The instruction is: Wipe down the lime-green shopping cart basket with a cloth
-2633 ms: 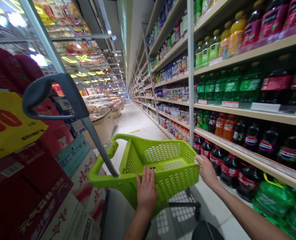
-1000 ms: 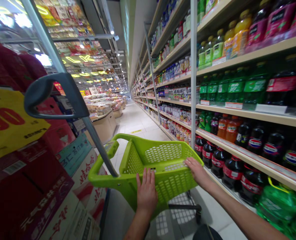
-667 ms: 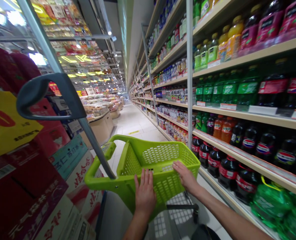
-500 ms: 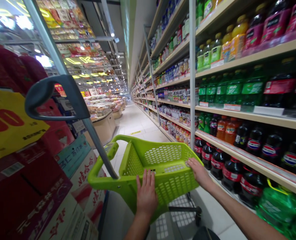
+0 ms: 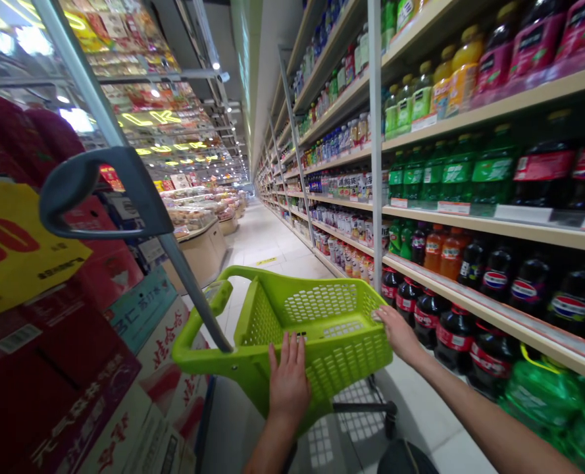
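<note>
Head view: a green shopping cart (image 5: 332,346) stands on the pale floor (image 5: 265,234), between stacked cartons (image 5: 50,355) and the bottle shelves (image 5: 494,226), its grey handle (image 5: 147,191) rising at the left. The left hand (image 5: 289,388) lies over the near rim, fingers extended and not clenched, seemingly to steady the basket. The right hand (image 5: 395,332) touches the rim near the corner on the shelf side, fingers slightly bent, with a whitish scrap (image 5: 376,316) at the fingertips (tissue or cloth, too little shows to say). I cannot tell whether those fingers pinch it. The step in hand looks like wiping the rim, as far as I can judge. Any further stroke calls for light, even pressure along the plastic, with the left palm bracing against drift.
</note>
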Available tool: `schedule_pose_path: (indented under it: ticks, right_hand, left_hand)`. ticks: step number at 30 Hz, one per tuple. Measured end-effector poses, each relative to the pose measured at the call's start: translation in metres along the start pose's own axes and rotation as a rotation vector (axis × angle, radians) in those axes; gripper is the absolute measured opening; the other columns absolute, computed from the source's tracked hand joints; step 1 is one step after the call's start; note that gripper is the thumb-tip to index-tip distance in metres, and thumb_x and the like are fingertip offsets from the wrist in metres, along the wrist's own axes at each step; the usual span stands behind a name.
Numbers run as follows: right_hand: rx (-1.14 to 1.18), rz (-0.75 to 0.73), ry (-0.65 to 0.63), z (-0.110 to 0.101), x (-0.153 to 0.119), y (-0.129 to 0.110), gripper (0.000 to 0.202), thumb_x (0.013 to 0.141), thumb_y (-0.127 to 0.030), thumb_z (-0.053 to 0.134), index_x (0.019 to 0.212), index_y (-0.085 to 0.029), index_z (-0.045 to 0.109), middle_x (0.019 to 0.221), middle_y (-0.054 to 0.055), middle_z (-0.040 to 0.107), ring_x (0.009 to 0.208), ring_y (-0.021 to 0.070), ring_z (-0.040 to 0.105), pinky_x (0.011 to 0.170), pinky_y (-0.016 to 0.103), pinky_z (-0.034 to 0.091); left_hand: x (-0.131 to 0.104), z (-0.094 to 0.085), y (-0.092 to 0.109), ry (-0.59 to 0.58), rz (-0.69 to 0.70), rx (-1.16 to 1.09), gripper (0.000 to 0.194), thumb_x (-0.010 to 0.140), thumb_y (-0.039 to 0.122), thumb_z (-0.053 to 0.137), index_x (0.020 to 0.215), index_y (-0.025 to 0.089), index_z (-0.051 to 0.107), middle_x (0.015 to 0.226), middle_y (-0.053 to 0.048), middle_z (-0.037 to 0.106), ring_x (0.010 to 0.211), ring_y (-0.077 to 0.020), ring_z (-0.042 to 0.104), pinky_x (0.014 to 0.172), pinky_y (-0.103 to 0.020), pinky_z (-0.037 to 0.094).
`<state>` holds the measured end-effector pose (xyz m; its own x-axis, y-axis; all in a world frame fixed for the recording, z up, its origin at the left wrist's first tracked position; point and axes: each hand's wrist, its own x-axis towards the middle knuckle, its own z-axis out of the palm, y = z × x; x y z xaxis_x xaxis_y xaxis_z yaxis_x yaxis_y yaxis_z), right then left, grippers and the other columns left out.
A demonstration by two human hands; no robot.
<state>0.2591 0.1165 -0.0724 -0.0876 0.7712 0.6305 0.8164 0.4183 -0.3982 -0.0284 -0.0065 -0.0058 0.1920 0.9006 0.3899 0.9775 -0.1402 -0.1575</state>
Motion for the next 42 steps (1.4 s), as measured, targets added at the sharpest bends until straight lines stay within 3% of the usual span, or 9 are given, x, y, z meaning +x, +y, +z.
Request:
schedule_pose_path:
  ticks: [4, 8, 10, 17, 24, 30, 32, 37, 42]
  right_hand:
    - [-0.041, 0.135, 0.063, -0.003, -0.001, 0.011, 0.046, 0.064, -0.006, 0.037, 0.100, -0.016, 0.064, 0.108, 0.010, 0.062, 0.107, 0.0227, 0.053, 0.094, 0.042, 0.041]
    - [0.081, -0.100, -0.038, 0.018, -0.006, -0.039, 0.055, 0.061, -0.001, 0.034, 0.107, -0.016, 0.061, 0.117, 0.008, 0.058, 0.114, 0.0195, 0.047, 0.098, 0.041, 0.037]
    - [0.112, -0.148, -0.080, 0.019, -0.004, -0.046, 0.056, 0.061, 0.000, 0.035, 0.108, -0.016, 0.060, 0.118, 0.009, 0.057, 0.115, 0.0193, 0.046, 0.098, 0.041, 0.037]
    - [-0.018, 0.163, 0.087, -0.008, -0.001, 0.011, 0.043, 0.066, -0.007, 0.037, 0.098, -0.011, 0.064, 0.108, 0.015, 0.061, 0.106, 0.0261, 0.053, 0.093, 0.046, 0.040]
    - [0.111, -0.156, -0.019, 0.023, -0.013, -0.051, 0.057, 0.062, -0.001, 0.034, 0.112, -0.016, 0.058, 0.120, 0.009, 0.055, 0.117, 0.0198, 0.044, 0.099, 0.042, 0.036]
    - [0.003, 0.065, 0.129, 0.009, -0.009, -0.002, 0.044, 0.069, -0.008, 0.035, 0.104, -0.012, 0.061, 0.111, 0.014, 0.058, 0.110, 0.0260, 0.049, 0.095, 0.047, 0.040]
    - [0.011, 0.064, 0.121, 0.014, -0.011, -0.015, 0.045, 0.068, -0.007, 0.035, 0.105, -0.013, 0.060, 0.112, 0.014, 0.058, 0.111, 0.0255, 0.049, 0.095, 0.046, 0.040]
    - [0.126, -0.218, -0.032, 0.031, -0.020, -0.066, 0.055, 0.067, -0.003, 0.034, 0.116, -0.018, 0.054, 0.125, 0.009, 0.050, 0.122, 0.0206, 0.038, 0.101, 0.044, 0.034]
    - [0.041, 0.011, 0.082, 0.008, -0.012, -0.014, 0.044, 0.070, -0.009, 0.035, 0.107, -0.015, 0.059, 0.115, 0.012, 0.055, 0.114, 0.0254, 0.046, 0.097, 0.048, 0.037]
  left_hand:
    - [0.001, 0.001, 0.001, -0.013, -0.006, -0.017, 0.064, 0.070, 0.025, 0.043, 0.132, 0.013, 0.034, 0.141, -0.008, 0.031, 0.132, -0.0275, 0.019, 0.105, -0.056, 0.009]
    - [0.001, 0.001, 0.001, -0.004, -0.003, -0.009, 0.063, 0.070, 0.025, 0.043, 0.132, 0.013, 0.035, 0.140, -0.009, 0.032, 0.131, -0.0278, 0.020, 0.105, -0.056, 0.009]
    - [0.000, 0.000, 0.000, 0.001, 0.005, -0.004, 0.063, 0.071, 0.025, 0.042, 0.132, 0.013, 0.034, 0.140, -0.008, 0.032, 0.132, -0.0276, 0.019, 0.106, -0.055, 0.009]
    - [0.000, -0.002, 0.002, -0.008, 0.007, -0.040, 0.064, 0.070, 0.023, 0.043, 0.132, 0.012, 0.034, 0.140, -0.009, 0.032, 0.132, -0.0277, 0.019, 0.105, -0.056, 0.011]
    - [0.001, -0.003, 0.002, -0.029, -0.012, -0.033, 0.064, 0.070, 0.024, 0.042, 0.133, 0.012, 0.033, 0.141, -0.009, 0.030, 0.132, -0.0277, 0.019, 0.105, -0.055, 0.011]
    - [0.000, 0.000, 0.005, -0.015, -0.010, -0.016, 0.063, 0.071, 0.024, 0.042, 0.132, 0.013, 0.034, 0.141, -0.009, 0.032, 0.132, -0.0270, 0.017, 0.105, -0.055, 0.010]
    - [0.001, 0.001, 0.007, -0.010, -0.015, -0.007, 0.063, 0.071, 0.024, 0.042, 0.132, 0.013, 0.033, 0.140, -0.010, 0.033, 0.132, -0.0272, 0.018, 0.105, -0.055, 0.009]
    - [0.002, -0.002, 0.009, -0.031, -0.012, -0.005, 0.062, 0.073, 0.024, 0.040, 0.133, 0.012, 0.032, 0.139, -0.011, 0.034, 0.132, -0.0276, 0.017, 0.105, -0.055, 0.006]
    - [0.002, -0.009, 0.009, -0.071, -0.005, -0.059, 0.061, 0.075, 0.026, 0.039, 0.134, 0.010, 0.030, 0.141, -0.013, 0.030, 0.133, -0.0271, 0.017, 0.106, -0.054, 0.007]
